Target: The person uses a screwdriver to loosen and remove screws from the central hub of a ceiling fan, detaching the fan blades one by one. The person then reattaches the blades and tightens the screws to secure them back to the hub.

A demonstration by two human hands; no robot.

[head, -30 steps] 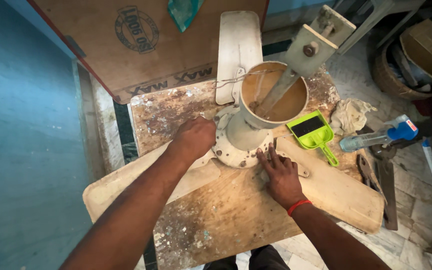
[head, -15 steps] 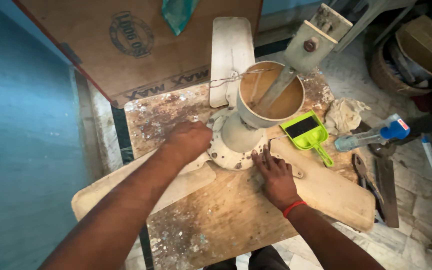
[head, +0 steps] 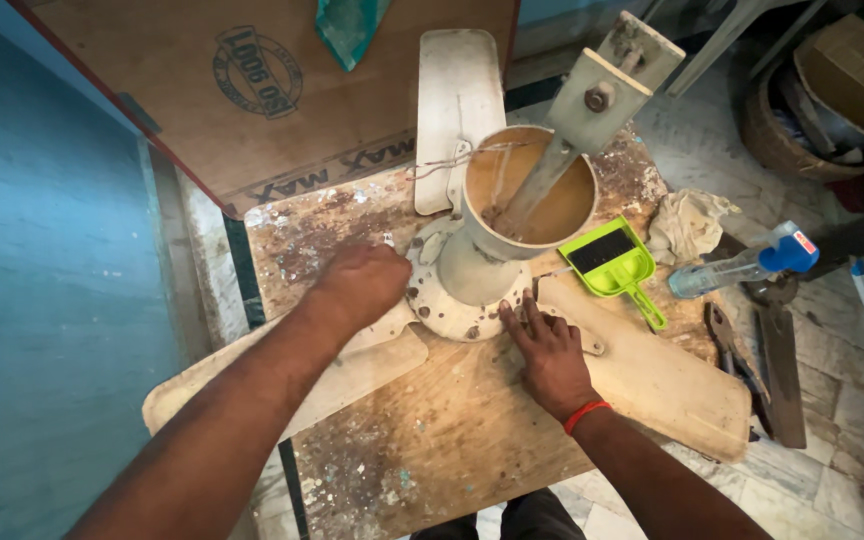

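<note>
Both hands have barely shifted. Right hand lies flat, fingers spread, on the cream fan blade; left hand, fingers curled, grip unclear, hides the dusty round white fan motor housing's edge on the paint-flecked wooden board.

Ceiling fan lies on wooden table, ctr. Left hand on hub's left side; right hand at its front-right edge. Dustpan just right of hub; cloth & spray bottle farther right. Cardboard sheet behind.
</note>
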